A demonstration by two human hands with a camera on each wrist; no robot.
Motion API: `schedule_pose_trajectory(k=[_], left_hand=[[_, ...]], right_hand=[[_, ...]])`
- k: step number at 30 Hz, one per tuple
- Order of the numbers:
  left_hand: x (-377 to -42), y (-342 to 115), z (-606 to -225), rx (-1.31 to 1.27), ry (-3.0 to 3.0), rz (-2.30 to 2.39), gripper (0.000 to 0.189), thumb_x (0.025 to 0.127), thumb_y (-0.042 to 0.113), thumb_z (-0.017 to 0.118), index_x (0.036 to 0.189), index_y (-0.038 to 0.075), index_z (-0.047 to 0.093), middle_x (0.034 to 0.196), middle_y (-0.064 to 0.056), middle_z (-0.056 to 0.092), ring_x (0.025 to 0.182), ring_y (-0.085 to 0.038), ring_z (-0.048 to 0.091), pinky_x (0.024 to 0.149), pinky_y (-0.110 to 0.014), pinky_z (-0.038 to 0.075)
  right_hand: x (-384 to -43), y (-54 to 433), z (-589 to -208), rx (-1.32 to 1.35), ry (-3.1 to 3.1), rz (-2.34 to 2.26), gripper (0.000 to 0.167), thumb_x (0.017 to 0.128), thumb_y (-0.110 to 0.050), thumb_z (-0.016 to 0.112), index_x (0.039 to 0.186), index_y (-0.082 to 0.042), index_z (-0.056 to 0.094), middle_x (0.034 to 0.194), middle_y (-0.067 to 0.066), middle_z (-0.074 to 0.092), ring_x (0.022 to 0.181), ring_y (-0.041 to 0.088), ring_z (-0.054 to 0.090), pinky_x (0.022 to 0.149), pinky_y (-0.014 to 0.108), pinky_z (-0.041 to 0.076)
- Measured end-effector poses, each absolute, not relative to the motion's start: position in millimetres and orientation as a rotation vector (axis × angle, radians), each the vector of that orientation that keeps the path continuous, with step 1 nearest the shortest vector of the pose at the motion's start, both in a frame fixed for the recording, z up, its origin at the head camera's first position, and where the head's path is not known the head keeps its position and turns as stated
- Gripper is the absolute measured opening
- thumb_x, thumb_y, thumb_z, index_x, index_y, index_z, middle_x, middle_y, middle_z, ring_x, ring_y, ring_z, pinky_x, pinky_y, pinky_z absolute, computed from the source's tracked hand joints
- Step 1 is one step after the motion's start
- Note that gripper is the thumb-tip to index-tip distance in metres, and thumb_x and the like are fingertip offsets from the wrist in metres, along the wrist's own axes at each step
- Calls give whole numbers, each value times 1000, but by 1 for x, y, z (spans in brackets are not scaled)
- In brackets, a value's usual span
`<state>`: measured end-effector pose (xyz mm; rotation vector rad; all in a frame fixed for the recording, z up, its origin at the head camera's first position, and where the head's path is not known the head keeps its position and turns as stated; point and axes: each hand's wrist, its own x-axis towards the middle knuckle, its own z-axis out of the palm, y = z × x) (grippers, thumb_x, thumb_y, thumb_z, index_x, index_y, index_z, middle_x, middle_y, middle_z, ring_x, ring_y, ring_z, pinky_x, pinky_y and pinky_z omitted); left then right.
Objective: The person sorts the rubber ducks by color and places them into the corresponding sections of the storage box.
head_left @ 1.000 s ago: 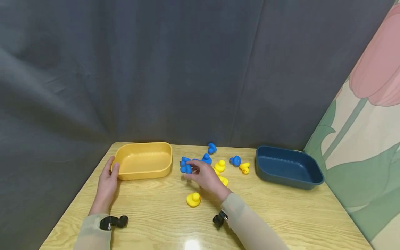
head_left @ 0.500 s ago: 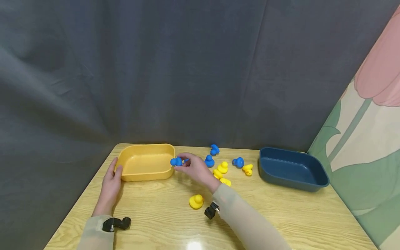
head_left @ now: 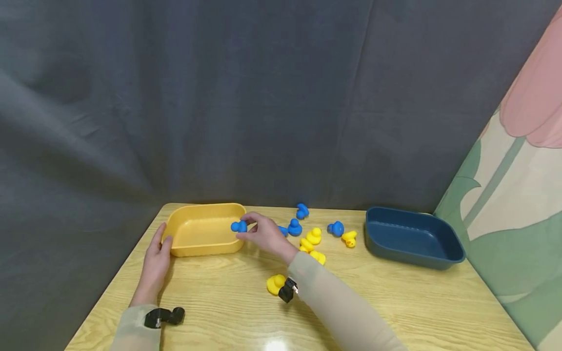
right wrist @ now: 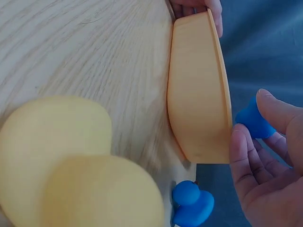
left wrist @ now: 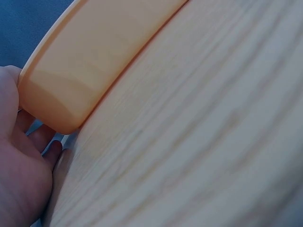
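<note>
My right hand (head_left: 265, 235) pinches a blue rubber duck (head_left: 239, 226) between thumb and fingertips, over the right end of a yellow plastic bin (head_left: 206, 249). From the right wrist, that duck shows just past the bin's rim, fingertips right at the edge. At the bin's left front corner, my left hand (head_left: 155, 261) holds it, thumb in front and fingers along the end wall. The left wrist view shows those fingers (left wrist: 41, 136) bent around the low end of the bin. Behind my right hand lie more blue ducks (head_left: 294, 227).
Several yellow ducks (head_left: 313, 236) lie mid-table, and one yellow duck (head_left: 275, 284) sits nearer the front, partly behind the right wrist camera. Another blue duck (head_left: 336, 229) lies further right. A dark blue bin (head_left: 408, 258) stands at the right. A grey curtain (head_left: 281, 107) hangs behind the table.
My right hand has carried the blue duck leftward, from the group of ducks to over the yellow bin's right edge. My left hand stays at the bin's corner. The view has shifted slightly.
</note>
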<state>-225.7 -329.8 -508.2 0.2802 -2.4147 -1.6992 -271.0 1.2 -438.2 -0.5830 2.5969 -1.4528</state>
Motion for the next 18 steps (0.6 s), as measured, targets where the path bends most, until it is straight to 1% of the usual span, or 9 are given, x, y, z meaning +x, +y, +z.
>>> schedule_pose_trajectory(k=[6,9,14,18], left_hand=[[-226,-329,-509,281,-2425,-1686,67,121,44,36,180,27,9,185,-6,9,170,-33,4,135,-57,10],[-227,-329,-511,277,-2428,-1683,67,121,44,36,180,27,9,185,-7,8,170,-34,4,135,-58,10],[-230,-329,-514,277,-2423,-1688,67,121,45,35,180,27,10,185,-7,8,170,-33,4,136,-58,9],[-232,-330,-516,276,-2423,-1682,67,121,45,36,180,28,10,185,-5,8,170,-32,5,136,-57,10]], right_hand=[[-273,-4,-445,-571,2567,-1465,42,101,-30,85,137,-16,70,128,0,71,96,17,66,83,34,59],[-274,-6,-447,-564,2563,-1460,41,101,-31,85,136,-17,70,128,0,70,98,17,66,84,35,59],[-275,-8,-450,-558,2576,-1441,43,102,-32,84,139,-15,70,131,1,70,99,18,66,86,35,59],[-276,-7,-451,-571,2583,-1428,50,103,-32,82,147,-12,67,138,4,71,103,18,67,90,36,60]])
